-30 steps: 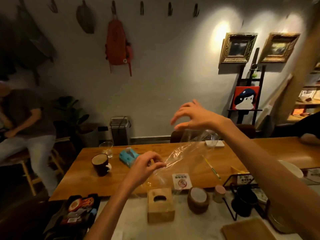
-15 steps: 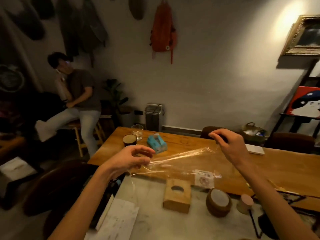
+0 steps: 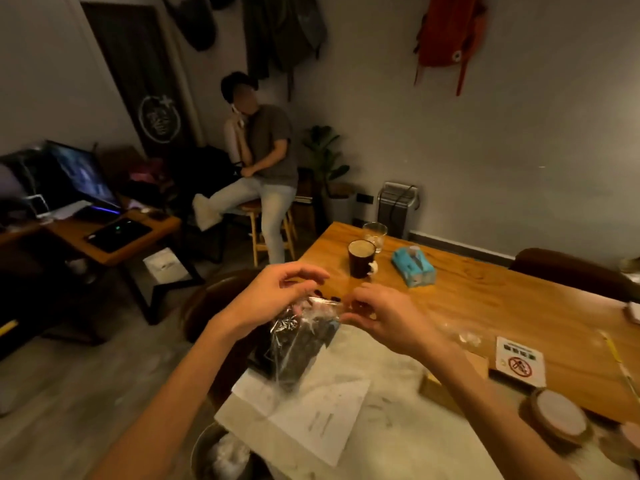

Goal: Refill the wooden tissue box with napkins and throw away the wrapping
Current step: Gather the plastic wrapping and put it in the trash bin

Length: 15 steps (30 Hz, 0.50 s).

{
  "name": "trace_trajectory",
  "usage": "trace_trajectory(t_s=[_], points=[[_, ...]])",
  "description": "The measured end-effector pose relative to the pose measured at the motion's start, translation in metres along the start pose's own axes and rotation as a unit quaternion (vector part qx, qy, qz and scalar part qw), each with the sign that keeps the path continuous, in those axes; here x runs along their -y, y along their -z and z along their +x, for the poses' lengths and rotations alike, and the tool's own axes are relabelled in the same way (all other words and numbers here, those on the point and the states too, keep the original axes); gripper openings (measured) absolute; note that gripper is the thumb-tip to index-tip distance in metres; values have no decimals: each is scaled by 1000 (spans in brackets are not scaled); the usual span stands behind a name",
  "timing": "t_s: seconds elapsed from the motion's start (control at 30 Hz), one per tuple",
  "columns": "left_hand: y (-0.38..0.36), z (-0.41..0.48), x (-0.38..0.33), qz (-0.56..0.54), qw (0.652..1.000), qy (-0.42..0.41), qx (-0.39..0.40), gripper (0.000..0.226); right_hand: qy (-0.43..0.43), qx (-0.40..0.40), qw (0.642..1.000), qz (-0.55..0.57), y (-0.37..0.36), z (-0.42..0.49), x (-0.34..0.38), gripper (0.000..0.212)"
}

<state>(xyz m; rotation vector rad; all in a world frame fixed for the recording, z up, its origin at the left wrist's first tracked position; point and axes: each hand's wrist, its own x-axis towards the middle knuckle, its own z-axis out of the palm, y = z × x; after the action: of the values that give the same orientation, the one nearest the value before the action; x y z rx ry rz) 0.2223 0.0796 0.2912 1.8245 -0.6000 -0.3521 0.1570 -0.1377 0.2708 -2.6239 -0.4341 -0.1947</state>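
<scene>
Bunching the clear wrapping (image 3: 298, 337), both hands (image 3: 270, 299) (image 3: 384, 320) pinch it above the white counter's corner (image 3: 249, 420).

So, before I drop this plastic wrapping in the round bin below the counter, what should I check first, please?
1. Wrapping held by both the left hand and the right hand: ok.
2. Wrapping bunched small: not ok, a loose part hangs below the hands.
3. Bin in view, under the counter edge: ok.
4. Room left in the bin: cannot tell, something pale lies inside.
5. Wooden tissue box refilled: cannot tell, the right forearm hides its top.
</scene>
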Motion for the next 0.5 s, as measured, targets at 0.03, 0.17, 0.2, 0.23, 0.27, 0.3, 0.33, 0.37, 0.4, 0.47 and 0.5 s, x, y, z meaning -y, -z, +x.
trace_trajectory(t_s=[0.03,0.17,0.2,0.23,0.27,0.3,0.33,0.37,0.4,0.47,0.5], points=[[15,-6,7,-31,999,10,-6,27,-12,1,999,39,-7,6,7,15],[75,-32,42,-13,999,25,44,43,-74,-27,972,219,-30,18,36,10],[87,-40,51,13,995,29,97,50,-96,-36,961,258,-36,18,44,10],[95,-46,60,46,988,37,146,55,-115,-42,950,286,-43,18,53,11],[102,-53,67,74,980,46,179,56,-129,-46,942,305,-52,18,62,11],[107,-57,76,98,976,49,187,52,-138,-48,937,318,-60,17,72,13],[111,-59,82,124,975,42,178,42,-144,-52,933,326,-69,15,81,17],[115,-59,87,159,973,28,165,30,-151,-60,929,331,-78,12,88,21],[119,-61,92,192,968,16,161,18,-159,-74,926,335,-85,9,95,23],[127,-65,99,224,958,-4,177,12,-180,-116,912,351,-98,-1,108,24],[130,-67,104,229,955,-6,189,14,-195,-139,901,362,-105,-8,114,23]])
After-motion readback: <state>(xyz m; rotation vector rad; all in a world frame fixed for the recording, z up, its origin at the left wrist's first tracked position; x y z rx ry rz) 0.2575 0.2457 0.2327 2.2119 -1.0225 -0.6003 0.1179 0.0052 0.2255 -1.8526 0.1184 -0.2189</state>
